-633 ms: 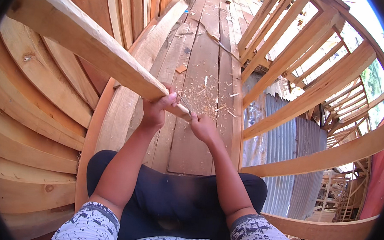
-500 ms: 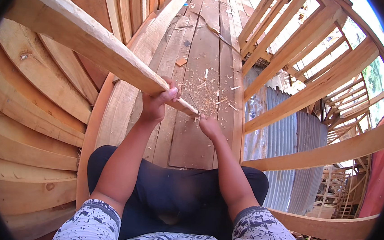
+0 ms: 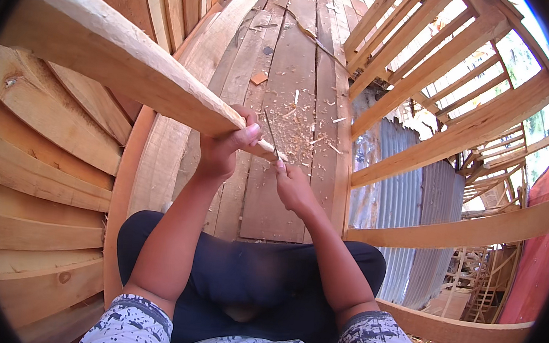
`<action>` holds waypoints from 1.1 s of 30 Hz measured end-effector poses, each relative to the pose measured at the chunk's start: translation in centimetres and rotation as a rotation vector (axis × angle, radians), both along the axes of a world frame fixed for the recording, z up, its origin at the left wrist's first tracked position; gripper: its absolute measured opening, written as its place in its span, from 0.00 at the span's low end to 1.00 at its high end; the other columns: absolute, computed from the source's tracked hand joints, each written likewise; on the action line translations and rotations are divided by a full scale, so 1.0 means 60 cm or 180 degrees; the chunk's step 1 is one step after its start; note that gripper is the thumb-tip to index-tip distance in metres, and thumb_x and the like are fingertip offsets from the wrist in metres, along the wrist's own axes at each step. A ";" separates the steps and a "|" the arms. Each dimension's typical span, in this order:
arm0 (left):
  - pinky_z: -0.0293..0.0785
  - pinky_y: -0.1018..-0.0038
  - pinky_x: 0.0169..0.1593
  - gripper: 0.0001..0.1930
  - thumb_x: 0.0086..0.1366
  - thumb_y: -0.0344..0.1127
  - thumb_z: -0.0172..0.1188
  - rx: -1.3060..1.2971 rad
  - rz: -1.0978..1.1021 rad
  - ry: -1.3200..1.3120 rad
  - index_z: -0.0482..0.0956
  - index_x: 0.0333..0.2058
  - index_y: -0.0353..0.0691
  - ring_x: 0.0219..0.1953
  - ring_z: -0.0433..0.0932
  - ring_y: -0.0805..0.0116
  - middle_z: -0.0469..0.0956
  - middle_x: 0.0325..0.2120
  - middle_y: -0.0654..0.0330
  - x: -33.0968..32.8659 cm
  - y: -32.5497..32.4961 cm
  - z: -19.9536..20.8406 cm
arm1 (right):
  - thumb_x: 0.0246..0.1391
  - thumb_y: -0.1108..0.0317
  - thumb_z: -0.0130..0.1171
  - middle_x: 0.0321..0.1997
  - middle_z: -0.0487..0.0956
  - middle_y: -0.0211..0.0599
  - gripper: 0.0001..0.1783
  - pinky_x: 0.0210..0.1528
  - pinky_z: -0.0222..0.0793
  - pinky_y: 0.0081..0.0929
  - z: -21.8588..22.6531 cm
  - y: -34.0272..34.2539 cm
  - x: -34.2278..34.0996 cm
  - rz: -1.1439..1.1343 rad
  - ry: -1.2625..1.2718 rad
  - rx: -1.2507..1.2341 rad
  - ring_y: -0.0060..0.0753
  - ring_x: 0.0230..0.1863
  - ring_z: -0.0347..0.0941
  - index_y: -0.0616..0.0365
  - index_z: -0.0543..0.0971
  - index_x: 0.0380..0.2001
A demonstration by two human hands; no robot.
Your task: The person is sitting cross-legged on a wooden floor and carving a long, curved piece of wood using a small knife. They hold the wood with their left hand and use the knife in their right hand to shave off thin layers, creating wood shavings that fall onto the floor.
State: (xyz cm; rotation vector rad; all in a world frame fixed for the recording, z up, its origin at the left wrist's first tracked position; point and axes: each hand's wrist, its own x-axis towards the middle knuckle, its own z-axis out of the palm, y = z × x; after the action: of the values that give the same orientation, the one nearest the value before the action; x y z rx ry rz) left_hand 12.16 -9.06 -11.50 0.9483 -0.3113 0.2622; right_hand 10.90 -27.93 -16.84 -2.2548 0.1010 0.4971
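The left hand (image 3: 226,147) grips a long, pale wooden beam (image 3: 128,70), the right hand (image 3: 294,187) a thin, dark, straight tool (image 3: 271,132) at the beam's end.

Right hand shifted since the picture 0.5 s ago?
Yes, slightly to the left: the right hand now sits farther in from the right edge of the floorboard, and nearer the left hand.

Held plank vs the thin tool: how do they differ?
Size: the plank is long and thick; the thin tool is short. Colour: the plank is pale wood; the thin tool looks dark. Shared: both hand-held, plank in left hand, thin tool in right hand.
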 end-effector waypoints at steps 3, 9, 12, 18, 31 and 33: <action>0.71 0.73 0.37 0.05 0.60 0.28 0.62 0.0017 0.0180 -0.0017 0.74 0.31 0.36 0.28 0.73 0.73 0.73 0.25 0.62 0.007 -0.009 -0.004 | 0.71 0.51 0.41 0.27 0.77 0.63 0.29 0.39 0.68 0.52 -0.052 -0.030 0.025 0.0081 -0.0253 -0.0267 0.62 0.32 0.76 0.70 0.76 0.31; 0.71 0.72 0.38 0.06 0.61 0.28 0.60 0.0022 0.0394 -0.0042 0.71 0.34 0.38 0.28 0.72 0.72 0.72 0.26 0.61 0.015 -0.010 -0.004 | 0.70 0.49 0.43 0.28 0.78 0.63 0.31 0.40 0.69 0.51 -0.048 -0.009 0.048 -0.0136 -0.0461 -0.0202 0.60 0.34 0.78 0.70 0.76 0.28; 0.70 0.71 0.42 0.06 0.64 0.31 0.59 0.0100 0.0132 -0.0126 0.71 0.35 0.37 0.31 0.72 0.71 0.72 0.27 0.61 0.017 0.010 -0.007 | 0.70 0.52 0.43 0.36 0.80 0.64 0.28 0.46 0.70 0.52 0.018 0.008 0.058 0.0300 -0.0216 -0.0056 0.66 0.41 0.77 0.71 0.78 0.36; 0.68 0.68 0.43 0.13 0.69 0.41 0.52 0.0596 0.0325 0.0034 0.66 0.27 0.43 0.29 0.67 0.71 0.64 0.22 0.64 0.005 -0.028 0.030 | 0.69 0.52 0.43 0.38 0.81 0.66 0.29 0.48 0.70 0.54 -0.062 -0.022 0.064 -0.0046 -0.0213 -0.0230 0.68 0.43 0.78 0.72 0.79 0.38; 0.66 0.70 0.42 0.12 0.70 0.38 0.50 0.0409 0.0145 0.0049 0.65 0.27 0.43 0.27 0.65 0.73 0.62 0.21 0.66 0.008 -0.005 0.012 | 0.69 0.50 0.43 0.37 0.80 0.70 0.32 0.48 0.71 0.53 0.030 0.018 0.054 0.0153 -0.0255 -0.0302 0.67 0.44 0.79 0.75 0.80 0.36; 0.66 0.70 0.42 0.12 0.70 0.38 0.51 0.0443 0.0056 -0.0046 0.65 0.27 0.43 0.27 0.65 0.73 0.62 0.21 0.66 0.008 -0.013 0.017 | 0.69 0.49 0.43 0.37 0.80 0.69 0.32 0.49 0.71 0.53 -0.008 0.002 0.045 -0.0099 -0.0310 -0.0133 0.67 0.44 0.78 0.75 0.80 0.36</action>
State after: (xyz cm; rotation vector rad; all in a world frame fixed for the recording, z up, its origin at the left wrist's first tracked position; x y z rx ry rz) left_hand 12.63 -9.83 -10.49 1.0873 -0.3378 0.2663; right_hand 13.60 -27.79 -17.29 -2.3106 0.0973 0.3710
